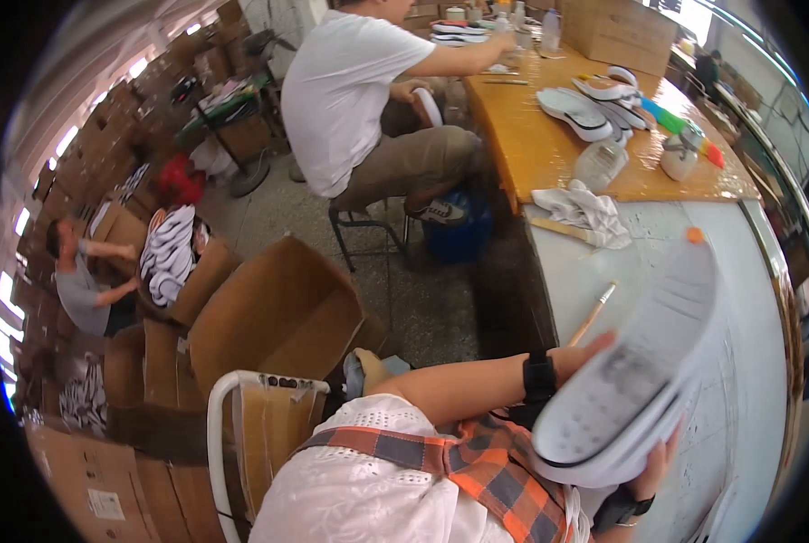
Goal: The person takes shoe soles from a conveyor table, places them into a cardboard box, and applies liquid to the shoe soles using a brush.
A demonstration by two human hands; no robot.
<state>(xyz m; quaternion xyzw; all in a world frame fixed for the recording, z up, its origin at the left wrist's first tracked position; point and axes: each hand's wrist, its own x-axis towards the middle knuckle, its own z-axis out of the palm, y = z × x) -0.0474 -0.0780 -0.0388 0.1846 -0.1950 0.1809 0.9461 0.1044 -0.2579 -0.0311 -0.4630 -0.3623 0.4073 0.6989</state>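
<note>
A large white shoe sole (640, 362) is tilted up in front of me, its dimpled inner face showing. My left hand (585, 355) grips its left edge, with most fingers hidden behind it. Closed around the lower right edge is my right hand (660, 466). A second pale rim shows along that side; whether it is another sole I cannot tell. On the white tabletop (572, 271), a wooden-handled brush (594, 312) lies beyond my left hand. Farther off are a crumpled white cloth (585, 213) and a flat wooden stick (558, 228).
Several soles (581, 110), a clear container (601, 165) and a spray bottle (680, 158) stand on the wooden table section (522, 109). A seated person (354, 100) holds a sole. At left, another person (83, 281) reaches into a sole-filled box (173, 258) near an open carton (273, 312).
</note>
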